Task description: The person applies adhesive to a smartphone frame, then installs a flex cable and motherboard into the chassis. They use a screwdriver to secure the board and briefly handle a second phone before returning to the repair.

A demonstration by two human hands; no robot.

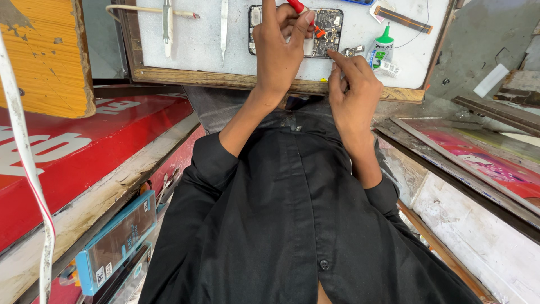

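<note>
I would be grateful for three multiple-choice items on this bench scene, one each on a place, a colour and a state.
1. Where does the small bottle stand?
A. on the white mat, right of the opened phone
B. on the red board
C. on the person's lap

2. What colour is the bottle's cap?
A. yellow
B. green
C. black

3. In what state is the phone?
A. closed, screen lit
B. still boxed
C. opened, circuit board exposed

Answers: 1 A, it sits on the mat just beyond the right hand. 2 B, the pointed top is green. 3 C, bare board shows beside the left hand, whose fingers hold a red-handled tool.
</note>
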